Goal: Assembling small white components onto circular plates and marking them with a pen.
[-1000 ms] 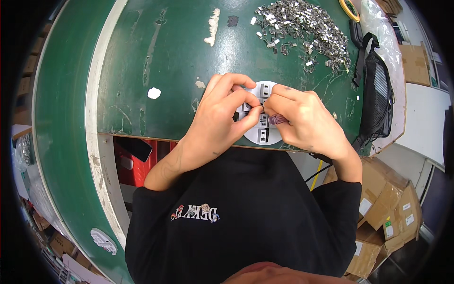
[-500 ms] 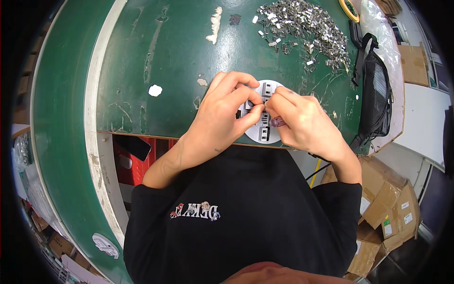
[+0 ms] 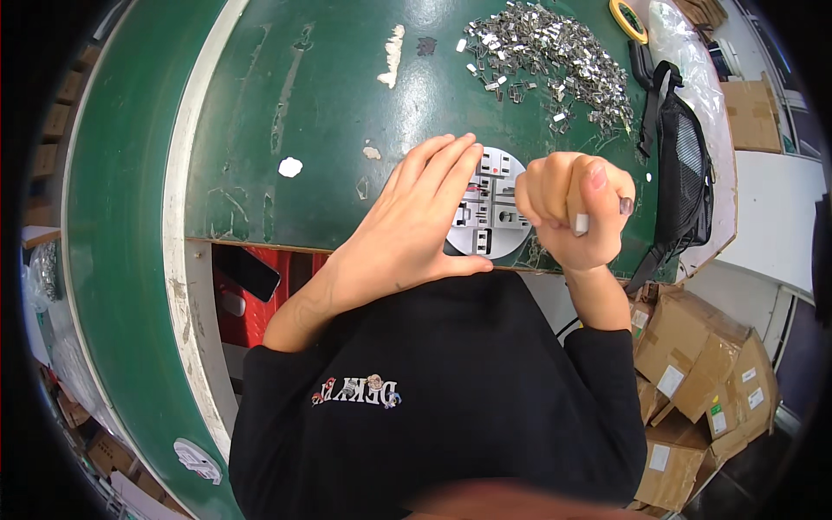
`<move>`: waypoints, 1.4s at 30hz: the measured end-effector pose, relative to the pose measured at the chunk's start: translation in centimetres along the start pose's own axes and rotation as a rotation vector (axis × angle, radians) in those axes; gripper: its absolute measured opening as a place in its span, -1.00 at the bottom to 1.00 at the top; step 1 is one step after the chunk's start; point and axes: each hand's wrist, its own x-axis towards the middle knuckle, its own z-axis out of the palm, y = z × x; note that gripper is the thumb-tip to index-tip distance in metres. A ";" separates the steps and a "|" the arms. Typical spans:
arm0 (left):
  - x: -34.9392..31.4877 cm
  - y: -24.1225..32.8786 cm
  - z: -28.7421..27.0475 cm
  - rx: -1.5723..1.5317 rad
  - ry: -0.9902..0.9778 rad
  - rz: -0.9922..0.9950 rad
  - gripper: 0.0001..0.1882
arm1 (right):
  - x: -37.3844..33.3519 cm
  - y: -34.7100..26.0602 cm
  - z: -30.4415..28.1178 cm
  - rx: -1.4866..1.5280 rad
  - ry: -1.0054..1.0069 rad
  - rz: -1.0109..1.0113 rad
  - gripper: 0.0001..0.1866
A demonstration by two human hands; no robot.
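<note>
A round light-grey plastic part (image 3: 495,192) with raised blocks, slots and small metal pieces lies near the front edge of the green table. My left hand (image 3: 416,212) spans its left rim, fingers stretched along the far side and thumb at the near side. That hand is open and hides part of the rim. To the right, my right hand (image 3: 576,204) is a raised fist, apart from the part. A small tool (image 3: 626,206) with a translucent purplish end pokes out of this fist; most of it is hidden. A short whitish piece (image 3: 581,224) also shows below the fingers.
A heap of small metal clips (image 3: 563,65) lies at the far right, beside yellow tape (image 3: 628,19) and a black mesh bag (image 3: 687,173). Cardboard boxes (image 3: 693,347) stand at lower right. A phone (image 3: 247,271) rests below the table edge.
Both hands were pinching together over the grey part. My right hand has lifted off to the right into a fist; my left fingers have straightened along the rim, uncovering the part's middle.
</note>
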 end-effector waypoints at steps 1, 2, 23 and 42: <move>0.0 0.0 0.0 0.016 -0.017 0.003 0.04 | -0.2 0.3 0.1 0.003 0.003 -0.011 -0.57; 0.0 -0.1 0.0 0.030 -0.034 0.006 0.09 | -0.3 0.5 0.2 0.005 0.006 -0.021 -0.56; 0.5 -0.8 -2.8 0.221 0.063 0.042 0.10 | -0.3 -2.1 -1.6 -0.067 -0.024 -0.019 -0.64; 12.5 -20.7 -23.9 1.025 0.439 -0.645 -0.36 | -1.3 -3.3 -3.1 -0.323 -0.154 0.209 -0.64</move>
